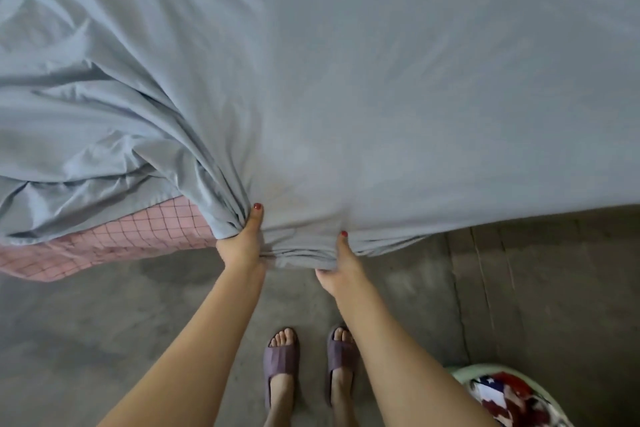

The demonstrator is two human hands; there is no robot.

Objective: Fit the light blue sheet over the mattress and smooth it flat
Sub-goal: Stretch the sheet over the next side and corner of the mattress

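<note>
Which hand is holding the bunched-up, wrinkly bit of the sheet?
The left hand: wrinkles fan out from it, while the sheet beside the right hand lies smooth.

Floor: bare grey concrete, mottled w/ darker patches; ran under the whole lower half of view. Seam lines cut across it at right, approx. parallel. Pink checked fabric: thin dark grid on pink, at left edge, hung down close to floor. Pale green round item at bottom-right corner, holding red/white/navy patterned cloth; partly cut off by frame. Light: soft, even, no hard shadows. Walls, windows: not in shot.
</note>
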